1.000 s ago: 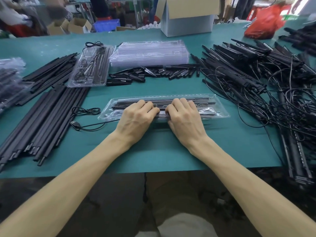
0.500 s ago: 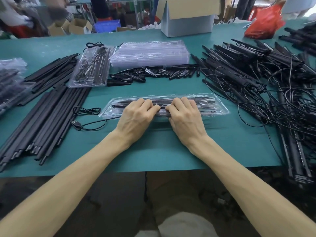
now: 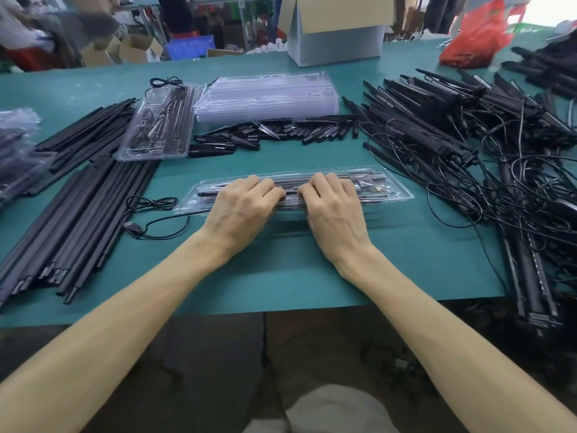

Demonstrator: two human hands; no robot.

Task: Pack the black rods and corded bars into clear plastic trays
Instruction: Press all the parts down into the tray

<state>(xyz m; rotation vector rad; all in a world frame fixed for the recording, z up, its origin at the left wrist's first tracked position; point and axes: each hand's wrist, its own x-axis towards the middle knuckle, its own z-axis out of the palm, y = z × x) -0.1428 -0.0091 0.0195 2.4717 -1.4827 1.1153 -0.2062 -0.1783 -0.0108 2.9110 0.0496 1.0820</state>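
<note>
Clear tray with black rods inside lies mid-bench; left hand, right hand side by side on it, fingers curled over tray, thumbs hidden; loose rods left, corded bars right

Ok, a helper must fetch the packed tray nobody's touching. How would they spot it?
Find the cardboard box at the far side of the green table. Nearer lies a stack of empty clear trays; the packed tray sits at its left. It alone holds black parts and lies untouched.

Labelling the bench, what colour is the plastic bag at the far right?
The bag is red; head view.
</note>
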